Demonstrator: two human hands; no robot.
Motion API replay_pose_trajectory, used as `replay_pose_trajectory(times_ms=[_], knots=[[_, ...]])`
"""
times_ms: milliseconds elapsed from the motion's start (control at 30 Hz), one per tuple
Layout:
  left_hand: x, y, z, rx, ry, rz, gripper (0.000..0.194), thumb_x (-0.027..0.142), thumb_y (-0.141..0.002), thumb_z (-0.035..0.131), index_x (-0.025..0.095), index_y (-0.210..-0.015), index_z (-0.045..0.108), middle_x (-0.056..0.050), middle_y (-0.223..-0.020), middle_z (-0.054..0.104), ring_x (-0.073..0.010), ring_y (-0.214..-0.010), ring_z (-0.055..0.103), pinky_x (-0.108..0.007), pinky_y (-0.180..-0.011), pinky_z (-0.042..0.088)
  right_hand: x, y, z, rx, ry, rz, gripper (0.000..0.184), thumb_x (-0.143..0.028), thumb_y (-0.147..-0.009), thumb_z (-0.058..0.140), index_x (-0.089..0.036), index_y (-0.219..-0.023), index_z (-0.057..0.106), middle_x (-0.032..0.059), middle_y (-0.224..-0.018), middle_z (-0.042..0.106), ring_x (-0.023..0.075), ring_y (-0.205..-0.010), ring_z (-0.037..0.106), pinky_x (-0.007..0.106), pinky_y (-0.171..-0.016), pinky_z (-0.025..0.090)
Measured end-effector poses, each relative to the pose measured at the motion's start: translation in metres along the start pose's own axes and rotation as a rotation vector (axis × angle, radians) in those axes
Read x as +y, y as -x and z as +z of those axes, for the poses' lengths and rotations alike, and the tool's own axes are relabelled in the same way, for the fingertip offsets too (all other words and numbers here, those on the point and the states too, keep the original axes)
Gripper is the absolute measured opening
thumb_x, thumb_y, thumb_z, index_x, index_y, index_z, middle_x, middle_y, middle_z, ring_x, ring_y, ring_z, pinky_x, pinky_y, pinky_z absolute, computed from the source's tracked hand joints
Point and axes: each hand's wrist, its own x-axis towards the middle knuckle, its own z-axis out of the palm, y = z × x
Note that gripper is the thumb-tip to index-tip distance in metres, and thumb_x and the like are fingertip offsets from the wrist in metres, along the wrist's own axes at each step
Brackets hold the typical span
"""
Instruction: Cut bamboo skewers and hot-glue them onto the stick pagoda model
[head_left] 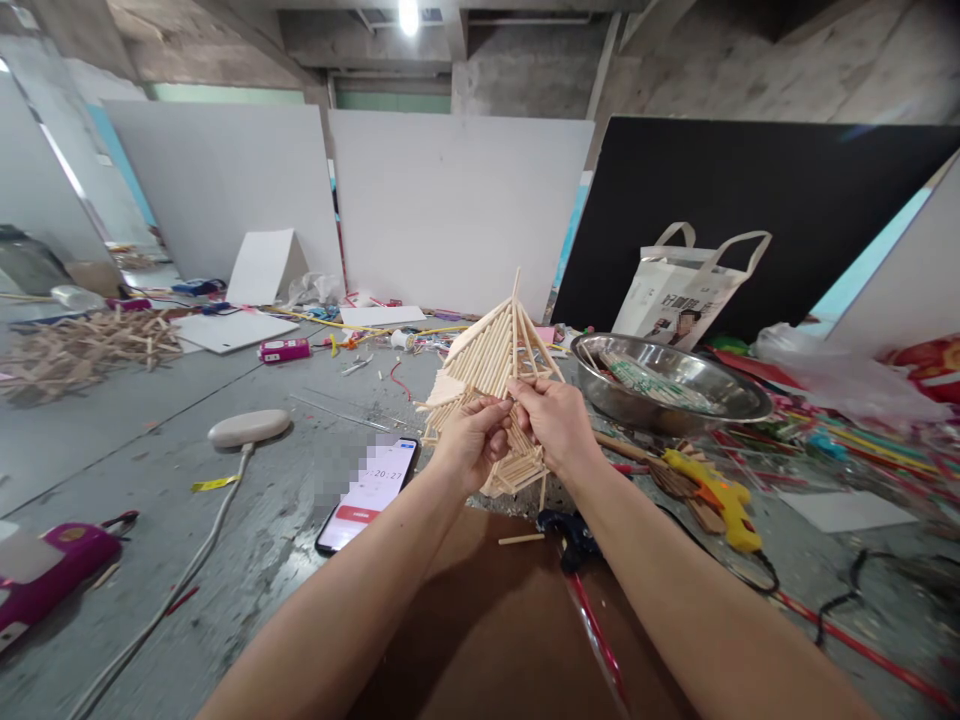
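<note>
A small model house (487, 350) of thin pale wooden sticks stands in front of me, its roof rising to a point. My left hand (476, 435) and my right hand (551, 415) meet at its near side. Both are closed, thumbs and fingertips pinched together at the sticks. Whatever lies between the fingertips is too small to make out. Below the hands a short wooden stick (521, 540) rests on a brown surface (465, 620). Beside it lies a dark blue tool (571, 540), partly behind my right forearm.
Left of my hands lies a phone (371, 495) showing a timer. A steel basin (667, 385) and a yellow glue gun (716, 500) are at right. A white bag (671, 295) stands behind. A stick pile (90, 350) and a white cable (180, 590) lie left.
</note>
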Motion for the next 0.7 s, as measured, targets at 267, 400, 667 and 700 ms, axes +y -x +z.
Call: replay_pose_trajectory(times_ms=[267, 400, 667, 700], knots=[[0.0, 0.0, 0.001, 0.0, 0.015, 0.001, 0.023, 0.021, -0.061, 0.066, 0.012, -0.062, 0.046, 0.006, -0.047, 0.049, 0.001, -0.029, 0.035, -0.011, -0.031, 0.022, 0.002, -0.002, -0.002, 0.02, 0.075, -0.032, 0.028, -0.039, -0.067, 0.055, -0.016, -0.051, 0.05, -0.0075, -0.032, 0.04, 0.0042, -0.028, 0.032, 0.019, -0.034, 0.026], [0.001, 0.0, 0.002, -0.008, -0.002, 0.009, 0.026, 0.027, -0.063, 0.066, 0.012, -0.062, 0.045, 0.006, -0.048, 0.048, 0.001, -0.029, 0.035, -0.012, -0.03, 0.021, 0.003, -0.003, -0.001, 0.014, 0.076, -0.025, 0.027, -0.039, -0.067, 0.055, -0.017, -0.053, 0.05, -0.0072, -0.033, 0.041, 0.0046, -0.03, 0.033, 0.018, -0.035, 0.027], [0.001, 0.0, -0.001, -0.007, -0.027, -0.014, 0.027, 0.028, -0.062, 0.067, 0.013, -0.063, 0.044, 0.008, -0.045, 0.045, 0.0008, -0.029, 0.033, -0.013, -0.03, 0.019, -0.017, 0.014, -0.038, -0.031, 0.198, 0.015, 0.029, -0.043, -0.072, 0.049, -0.016, -0.063, 0.054, -0.0042, -0.045, 0.047, 0.0045, -0.033, 0.036, 0.018, -0.035, 0.026], [0.001, 0.001, -0.002, -0.023, -0.03, -0.026, 0.027, 0.028, -0.062, 0.066, 0.013, -0.062, 0.043, 0.008, -0.044, 0.045, 0.0008, -0.028, 0.033, -0.013, -0.03, 0.019, -0.019, 0.017, -0.051, 0.003, 0.206, 0.026, 0.028, -0.044, -0.072, 0.049, -0.017, -0.069, 0.055, -0.0048, -0.045, 0.046, 0.0047, -0.033, 0.035, 0.018, -0.034, 0.026]])
